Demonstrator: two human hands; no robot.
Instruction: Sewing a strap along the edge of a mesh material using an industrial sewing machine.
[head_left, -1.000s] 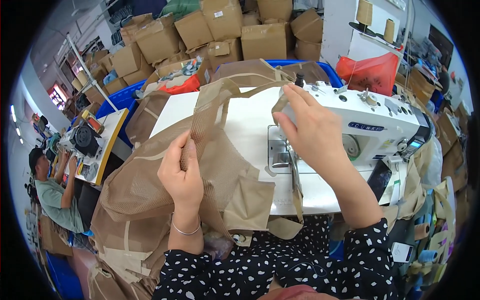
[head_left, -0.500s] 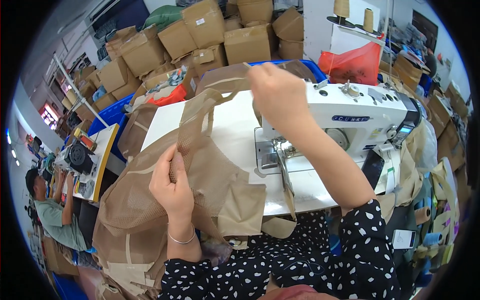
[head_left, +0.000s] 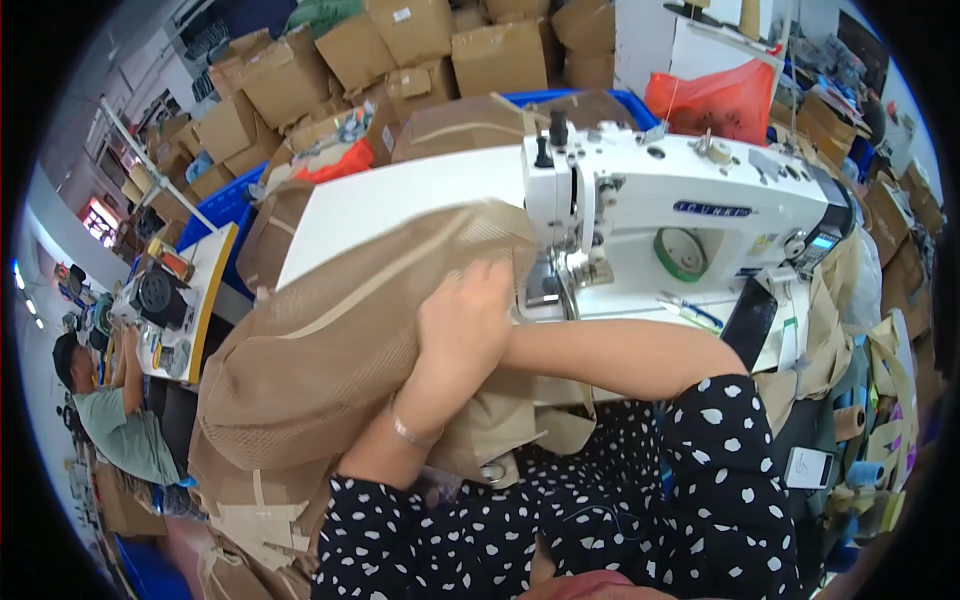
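A large brown mesh fabric piece (head_left: 310, 350) with beige tape strips lies bunched across the left of the white sewing table (head_left: 400, 185) and hangs over its front edge. My left hand (head_left: 462, 315), with a bracelet at the wrist, grips its right part with curled fingers, just left of the needle area. My right forearm (head_left: 620, 350) crosses in front of the machine. It ends behind my left hand, so the right hand's fingers are hidden. The white sewing machine (head_left: 640, 200) stands to the right of the cloth, its presser foot and metal plate next to the fabric edge.
On the table's right lie small scissors (head_left: 695, 312) and a dark phone (head_left: 750, 322). Behind stand a blue bin (head_left: 635, 108), a red plastic bag (head_left: 710, 105) and stacked cardboard boxes (head_left: 500, 58). At far left a person (head_left: 125, 425) works at another machine. Thread spools (head_left: 848, 422) sit at right.
My right hand has come down from above the machine head to behind my left hand. My left hand has moved right and up, and the raised fabric strip now lies folded toward the machine.
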